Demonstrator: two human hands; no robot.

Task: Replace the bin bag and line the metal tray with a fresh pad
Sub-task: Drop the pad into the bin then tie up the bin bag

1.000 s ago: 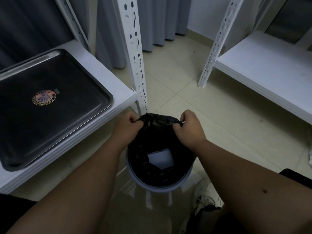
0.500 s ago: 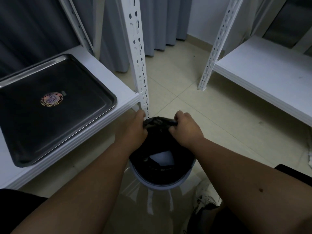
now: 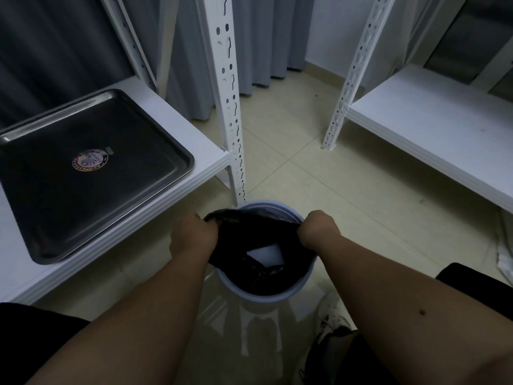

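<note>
A round white bin (image 3: 288,294) stands on the floor between my arms, with a black bin bag (image 3: 249,234) inside it. My left hand (image 3: 191,237) grips the bag's edge on the left, and my right hand (image 3: 319,229) grips it on the right, stretching the mouth wide. A white sheet (image 3: 268,254) lies inside the bag. The far rim of the bin shows bare above the bag. An empty metal tray (image 3: 172,151) with a round sticker lies on the low white shelf at the left.
A white slotted upright (image 3: 230,107) of the left shelf (image 3: 194,126) stands right behind the bin. A second white shelf (image 3: 433,129) runs along the right. Grey curtains hang at the back. My shoe (image 3: 330,320) is beside the bin, on a tiled floor.
My hands, close together at the far rim with the bag bunched, have moved apart and toward me. The bag's mouth is now spread wide and the far rim is uncovered.
</note>
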